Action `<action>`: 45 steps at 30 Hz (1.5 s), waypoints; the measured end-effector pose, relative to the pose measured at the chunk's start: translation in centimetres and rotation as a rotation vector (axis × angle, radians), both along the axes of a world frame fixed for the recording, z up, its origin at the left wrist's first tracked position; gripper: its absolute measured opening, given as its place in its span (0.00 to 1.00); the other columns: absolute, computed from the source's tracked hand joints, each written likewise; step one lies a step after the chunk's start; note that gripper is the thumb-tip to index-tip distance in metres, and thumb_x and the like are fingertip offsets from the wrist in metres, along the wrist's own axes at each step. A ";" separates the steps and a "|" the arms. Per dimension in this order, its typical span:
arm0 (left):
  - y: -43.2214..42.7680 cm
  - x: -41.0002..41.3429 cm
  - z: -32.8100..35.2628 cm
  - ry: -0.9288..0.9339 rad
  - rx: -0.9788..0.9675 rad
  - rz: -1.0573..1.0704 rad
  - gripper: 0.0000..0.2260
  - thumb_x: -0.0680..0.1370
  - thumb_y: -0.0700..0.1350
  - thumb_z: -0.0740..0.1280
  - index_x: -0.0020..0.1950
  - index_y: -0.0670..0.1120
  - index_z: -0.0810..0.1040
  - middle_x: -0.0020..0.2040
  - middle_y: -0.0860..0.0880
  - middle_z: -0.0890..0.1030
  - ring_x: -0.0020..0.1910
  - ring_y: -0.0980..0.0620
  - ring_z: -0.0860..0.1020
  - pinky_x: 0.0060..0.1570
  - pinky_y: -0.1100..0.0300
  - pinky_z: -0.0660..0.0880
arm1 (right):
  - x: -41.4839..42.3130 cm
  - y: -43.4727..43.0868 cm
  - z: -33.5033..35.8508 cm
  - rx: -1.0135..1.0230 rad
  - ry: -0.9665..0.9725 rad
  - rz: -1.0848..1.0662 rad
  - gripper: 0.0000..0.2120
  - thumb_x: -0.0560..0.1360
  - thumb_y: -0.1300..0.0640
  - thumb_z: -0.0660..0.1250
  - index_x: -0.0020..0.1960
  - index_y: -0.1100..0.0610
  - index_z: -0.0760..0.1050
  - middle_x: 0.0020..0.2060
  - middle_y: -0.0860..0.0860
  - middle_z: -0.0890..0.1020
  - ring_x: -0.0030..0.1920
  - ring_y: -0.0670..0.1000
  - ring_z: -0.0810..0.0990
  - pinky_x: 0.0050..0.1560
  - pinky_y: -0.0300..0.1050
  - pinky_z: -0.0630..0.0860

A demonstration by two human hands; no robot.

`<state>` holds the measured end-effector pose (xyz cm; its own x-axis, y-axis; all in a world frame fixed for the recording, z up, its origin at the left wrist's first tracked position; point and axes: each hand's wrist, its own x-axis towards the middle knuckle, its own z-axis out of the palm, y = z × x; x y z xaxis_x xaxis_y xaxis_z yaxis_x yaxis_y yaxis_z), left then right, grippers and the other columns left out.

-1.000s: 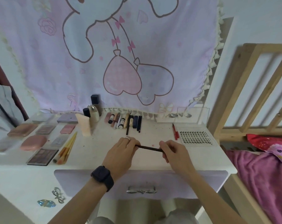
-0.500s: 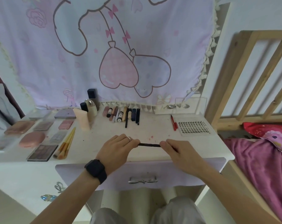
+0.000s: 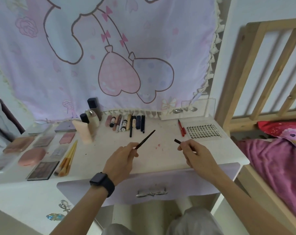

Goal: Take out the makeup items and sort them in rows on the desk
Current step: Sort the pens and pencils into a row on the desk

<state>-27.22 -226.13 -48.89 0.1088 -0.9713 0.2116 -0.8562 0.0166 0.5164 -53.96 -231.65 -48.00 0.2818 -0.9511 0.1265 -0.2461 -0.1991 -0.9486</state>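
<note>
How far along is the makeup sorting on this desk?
Done: palettes and compacts lie in rows at left, brushes beside them, bottles and a row of tubes and pencils along the back. In hand: the left hand holds a dark pencil, the right hand a short dark piece, perhaps its cap. Left: laying that pencil down; further items, cannot tell.

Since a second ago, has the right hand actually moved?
Yes. The right hand has shifted right along the desk: its fingertips, earlier left of the red pen, now sit just below it, pinching the cap pulled off the pencil.
</note>
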 end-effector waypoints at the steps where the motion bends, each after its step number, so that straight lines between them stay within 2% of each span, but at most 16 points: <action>1: -0.3 -0.4 0.1 0.021 0.008 0.010 0.11 0.85 0.48 0.55 0.65 0.56 0.72 0.50 0.58 0.80 0.47 0.58 0.76 0.45 0.61 0.74 | 0.1 -0.1 -0.3 0.008 -0.011 -0.014 0.10 0.83 0.51 0.61 0.46 0.51 0.77 0.28 0.45 0.75 0.28 0.48 0.69 0.32 0.44 0.68; 5: -2.0 -2.1 0.6 0.141 0.034 0.048 0.05 0.83 0.50 0.60 0.55 0.55 0.74 0.45 0.57 0.82 0.43 0.58 0.79 0.43 0.59 0.77 | -0.2 -1.0 -1.5 -0.069 0.084 -0.114 0.03 0.84 0.53 0.60 0.51 0.49 0.71 0.36 0.45 0.83 0.30 0.46 0.77 0.35 0.42 0.75; 8: -4.0 -3.5 0.9 0.152 0.084 0.067 0.06 0.82 0.52 0.62 0.54 0.53 0.77 0.48 0.56 0.80 0.45 0.59 0.77 0.43 0.65 0.72 | -1.1 -2.3 -2.3 -0.184 0.255 -0.187 0.03 0.82 0.52 0.62 0.50 0.46 0.71 0.40 0.42 0.82 0.40 0.42 0.78 0.39 0.35 0.71; 11: -6.9 -4.9 1.1 0.209 0.231 0.109 0.09 0.80 0.54 0.65 0.54 0.52 0.81 0.49 0.54 0.81 0.48 0.56 0.78 0.45 0.63 0.71 | -2.0 -3.7 -3.3 -0.278 0.386 -0.284 0.03 0.81 0.51 0.65 0.52 0.47 0.77 0.45 0.40 0.77 0.45 0.43 0.75 0.41 0.32 0.68; 14: -10.2 -6.5 1.6 0.231 0.341 0.114 0.09 0.78 0.54 0.68 0.50 0.50 0.83 0.46 0.52 0.84 0.46 0.53 0.81 0.45 0.62 0.75 | -2.3 -4.3 -4.6 -0.309 0.415 -0.365 0.08 0.79 0.51 0.67 0.56 0.51 0.80 0.46 0.40 0.75 0.42 0.40 0.75 0.40 0.28 0.66; 18: -13.8 -8.5 2.0 0.195 0.366 0.122 0.10 0.76 0.54 0.70 0.47 0.49 0.83 0.43 0.50 0.85 0.44 0.50 0.83 0.47 0.55 0.82 | -2.0 -4.2 -5.6 -0.349 0.423 -0.409 0.08 0.78 0.50 0.68 0.55 0.50 0.81 0.45 0.39 0.76 0.40 0.40 0.76 0.41 0.29 0.66; 21: -15.6 -9.7 1.7 0.142 0.363 0.137 0.11 0.75 0.57 0.70 0.45 0.51 0.82 0.45 0.50 0.84 0.44 0.49 0.82 0.46 0.54 0.82 | -2.3 -4.4 -6.1 -0.398 0.400 -0.450 0.08 0.76 0.53 0.71 0.55 0.52 0.83 0.44 0.41 0.79 0.39 0.43 0.78 0.40 0.31 0.69; 23: -16.3 -10.2 1.3 0.129 0.361 0.127 0.10 0.75 0.59 0.70 0.43 0.54 0.78 0.45 0.51 0.84 0.46 0.50 0.81 0.48 0.56 0.80 | -2.4 -4.5 -6.4 -0.414 0.401 -0.454 0.09 0.75 0.53 0.72 0.55 0.52 0.83 0.44 0.42 0.80 0.39 0.43 0.78 0.41 0.29 0.68; 27: -16.8 -10.5 0.5 0.182 0.324 0.133 0.14 0.74 0.62 0.68 0.52 0.54 0.80 0.48 0.51 0.84 0.49 0.50 0.80 0.52 0.55 0.79 | -2.3 -4.6 -6.8 -0.443 0.401 -0.462 0.08 0.74 0.54 0.74 0.54 0.52 0.84 0.42 0.43 0.80 0.37 0.42 0.76 0.40 0.28 0.67; 32: -16.9 -10.9 0.1 0.176 0.280 0.140 0.16 0.75 0.60 0.68 0.60 0.56 0.78 0.54 0.52 0.81 0.54 0.48 0.79 0.55 0.53 0.78 | -2.2 -4.6 -7.1 -0.476 0.414 -0.472 0.08 0.74 0.55 0.75 0.53 0.53 0.84 0.42 0.44 0.81 0.39 0.45 0.78 0.39 0.33 0.70; 36: -17.3 -11.7 -0.2 0.126 0.211 0.102 0.19 0.79 0.59 0.64 0.68 0.56 0.75 0.60 0.51 0.79 0.64 0.47 0.72 0.59 0.53 0.74 | -2.2 -4.6 -7.2 -0.483 0.424 -0.474 0.07 0.75 0.54 0.74 0.53 0.53 0.83 0.42 0.44 0.81 0.39 0.46 0.78 0.38 0.33 0.70; 40: -17.4 -12.4 -0.3 0.082 0.217 0.093 0.17 0.79 0.57 0.63 0.66 0.59 0.78 0.63 0.51 0.75 0.67 0.46 0.68 0.63 0.52 0.72 | -2.2 -4.5 -7.1 -0.492 0.426 -0.486 0.09 0.75 0.50 0.69 0.51 0.52 0.83 0.41 0.44 0.81 0.39 0.46 0.78 0.39 0.27 0.64; 45: -17.2 -12.4 -0.5 0.077 0.201 0.084 0.15 0.78 0.58 0.64 0.62 0.60 0.81 0.62 0.50 0.76 0.65 0.46 0.70 0.65 0.50 0.70 | -2.2 -4.5 -7.0 -0.487 0.419 -0.473 0.09 0.75 0.51 0.69 0.52 0.53 0.83 0.42 0.45 0.81 0.40 0.47 0.78 0.38 0.31 0.68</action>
